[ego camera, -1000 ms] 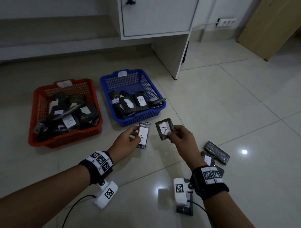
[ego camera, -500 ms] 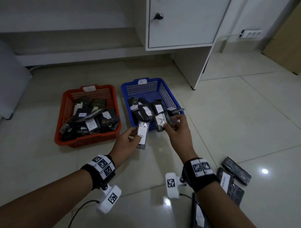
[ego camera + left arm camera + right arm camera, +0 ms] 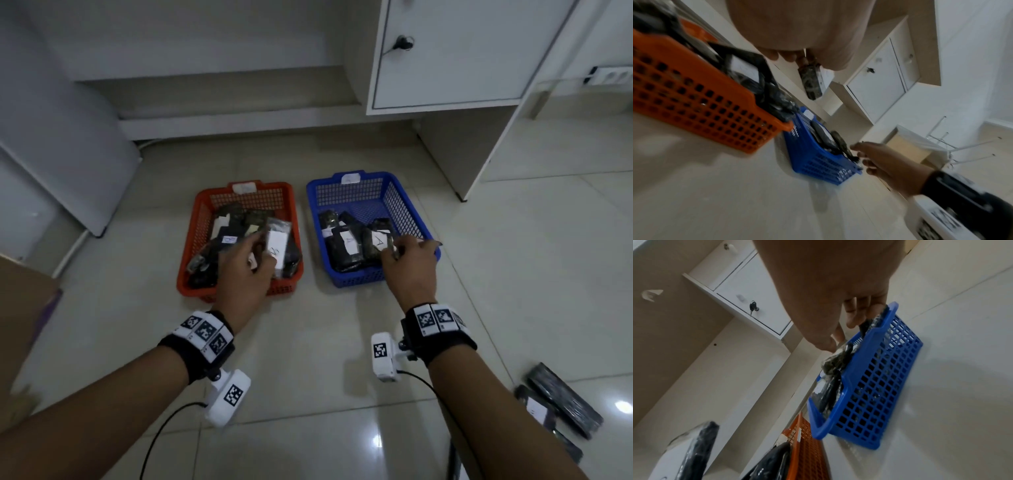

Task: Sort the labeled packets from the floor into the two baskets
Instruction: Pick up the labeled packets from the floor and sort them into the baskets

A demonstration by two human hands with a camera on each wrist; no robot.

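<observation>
My left hand (image 3: 263, 250) pinches a dark packet with a white label B (image 3: 278, 247) and holds it over the near right part of the red basket (image 3: 186, 284). In the left wrist view that packet (image 3: 812, 84) hangs below the fingers, above the red basket (image 3: 694, 100). My right hand (image 3: 394, 248) reaches over the blue basket (image 3: 346, 281) and pinches the edge of a packet labelled A (image 3: 376, 242), which is low among the other packets there. Both baskets hold several dark packets. The right wrist view shows my fingertips (image 3: 851, 321) at the blue basket's rim (image 3: 879, 386).
Several packets (image 3: 561, 401) lie on the tiled floor at the lower right. A white cabinet (image 3: 445, 54) stands behind the baskets, with its side panel (image 3: 479, 147) reaching the floor. A white appliance (image 3: 51, 137) and a cardboard box (image 3: 20, 308) are at the left.
Both hands moved forward from the floor in front of the baskets. The left carried packet B over the red basket; the right carried packet A into the blue one.
</observation>
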